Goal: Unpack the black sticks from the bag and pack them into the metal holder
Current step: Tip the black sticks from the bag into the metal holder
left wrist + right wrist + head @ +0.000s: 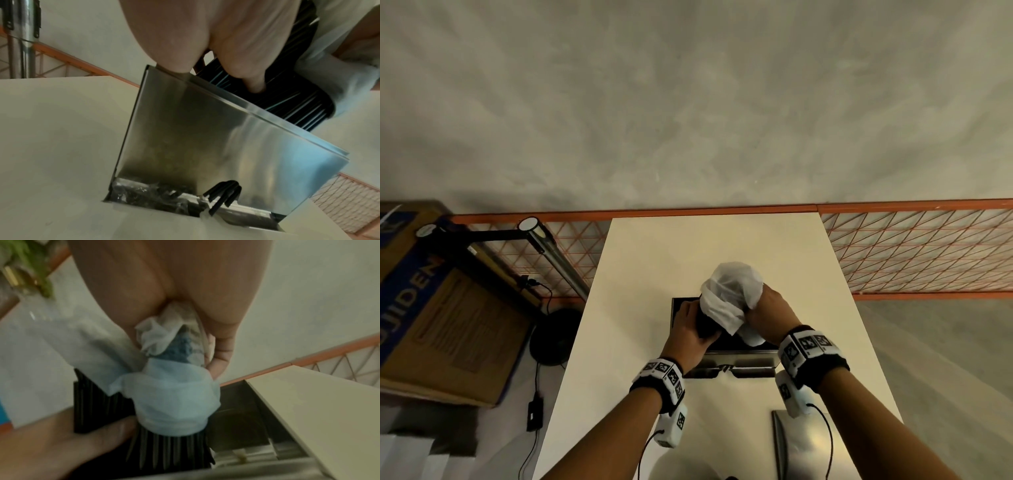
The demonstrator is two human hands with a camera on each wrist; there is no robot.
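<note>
Grey wall behind cream desk. Left hand grips black sticks above metal holder; right hand clutches white bag, apparently half off. Step: unbagging. Next: pull bag clear, lower sticks in.

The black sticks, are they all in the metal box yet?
Not yet. A few black sticks already poke from the slot at the bottom of the metal box. The left hand holds a big bundle over the open top while the right hand grips the white bag still partly covering it. Left: bag off, bundle in.
</note>
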